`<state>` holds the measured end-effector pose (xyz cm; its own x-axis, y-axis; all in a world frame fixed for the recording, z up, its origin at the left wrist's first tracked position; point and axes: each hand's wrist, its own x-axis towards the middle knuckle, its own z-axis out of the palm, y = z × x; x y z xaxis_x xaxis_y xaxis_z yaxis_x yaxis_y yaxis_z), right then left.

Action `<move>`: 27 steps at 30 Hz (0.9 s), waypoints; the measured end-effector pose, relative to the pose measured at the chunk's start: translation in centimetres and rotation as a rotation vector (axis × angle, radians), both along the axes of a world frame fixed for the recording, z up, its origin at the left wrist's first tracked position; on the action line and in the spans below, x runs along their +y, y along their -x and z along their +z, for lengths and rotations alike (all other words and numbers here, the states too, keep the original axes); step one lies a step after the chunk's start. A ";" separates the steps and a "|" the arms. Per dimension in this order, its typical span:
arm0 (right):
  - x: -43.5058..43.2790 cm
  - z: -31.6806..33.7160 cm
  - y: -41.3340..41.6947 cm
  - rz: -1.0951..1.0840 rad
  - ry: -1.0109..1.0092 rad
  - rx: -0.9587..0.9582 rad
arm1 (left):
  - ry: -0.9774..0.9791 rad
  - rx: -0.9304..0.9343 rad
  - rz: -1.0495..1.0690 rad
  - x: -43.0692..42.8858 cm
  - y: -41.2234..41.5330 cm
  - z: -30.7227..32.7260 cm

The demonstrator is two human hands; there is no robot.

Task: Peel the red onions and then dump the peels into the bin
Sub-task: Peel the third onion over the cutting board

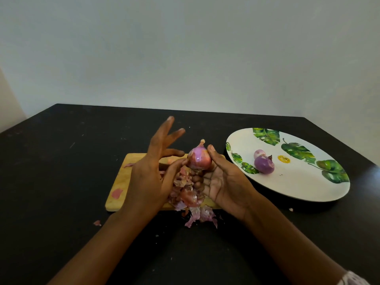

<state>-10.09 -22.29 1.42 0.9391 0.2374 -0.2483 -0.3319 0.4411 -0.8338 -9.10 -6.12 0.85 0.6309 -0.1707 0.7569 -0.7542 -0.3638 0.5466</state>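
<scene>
Head view. Cradles a partly skinned red onion (199,160) in the right hand (224,182), fingers curled under it and thumb against its right side, above the cutting board (119,182). Touches the onion's left side with the thumb of the left hand (150,177), other fingers straight and splayed, gripping nothing. Beneath the hands, heaped peels (189,196), spilling off the board's near edge onto the black table (61,161). Off right, on the leaf-patterned plate (308,188), two peeled onions (264,164), touching.

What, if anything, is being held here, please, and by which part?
The right hand holds a partly peeled red onion by its lower body, thumb on one side, fingers beneath. The left hand only touches the opposite side with its thumb.
</scene>
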 end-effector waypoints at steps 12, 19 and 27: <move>0.2 -0.2 0.0 0.032 0.122 -0.065 | -0.227 -0.212 0.098 0.8 -0.2 0.2; 0.4 -0.3 0.1 0.028 0.080 -0.043 | -0.332 -0.281 0.180 0.7 0.1 0.2; 0.0 -0.4 -0.1 -0.033 -0.040 0.027 | -0.334 -0.204 0.162 0.1 0.5 -0.1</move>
<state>-10.02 -22.31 1.06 0.9398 0.2163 -0.2644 -0.3385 0.4856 -0.8060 -9.62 -5.99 0.76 0.5129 -0.3383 0.7890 -0.7531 -0.6184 0.2244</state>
